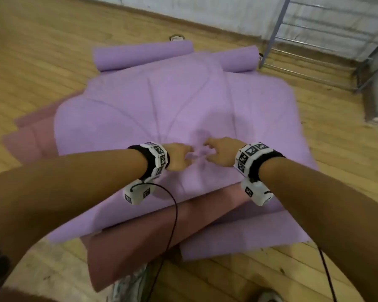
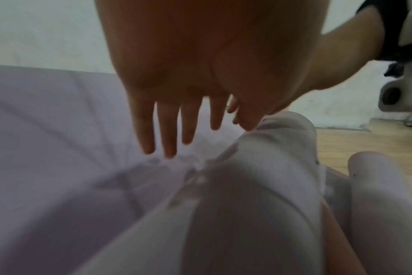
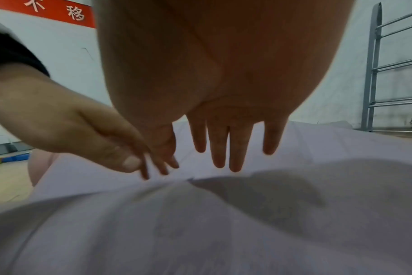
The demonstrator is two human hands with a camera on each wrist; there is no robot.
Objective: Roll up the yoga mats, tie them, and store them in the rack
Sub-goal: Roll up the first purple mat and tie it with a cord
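1. Head view. Progress, as judged: two lilac rolls (image 1: pixel 143 55) and (image 1: pixel 238 59) lie on the floor at the far end of the spread lilac mat (image 1: pixel 172 101); whether they are tied cannot be told. The rack (image 1: pixel 314 53) stands at far right with nothing on the bars that show. The lilac mat lies flat and creased over pink mats (image 1: pixel 162 232). Rolling, tying and storing of these is left.
2. Head view, pose. Both arms reach forward, wrists close together. Left hand (image 1: pixel 179 156) and right hand (image 1: pixel 222 151) are over the mat's middle, nearly touching each other. Picture is blurred.
3. Left wrist view. Left hand (image 2: pixel 176 83) is palm down, fingers (image 2: pixel 167 130) straight and slightly spread just over the mat (image 2: pixel 59 130); grip wide, holding nothing. Contact with the mat cannot be told.
4. Right wrist view. Right hand (image 3: pixel 223 83) is palm down, fingers (image 3: pixel 223 145) straight, above the mat (image 3: pixel 223 232); grip wide, empty. The left hand (image 3: pixel 82 130) enters from the side, fingertips toward the mat.
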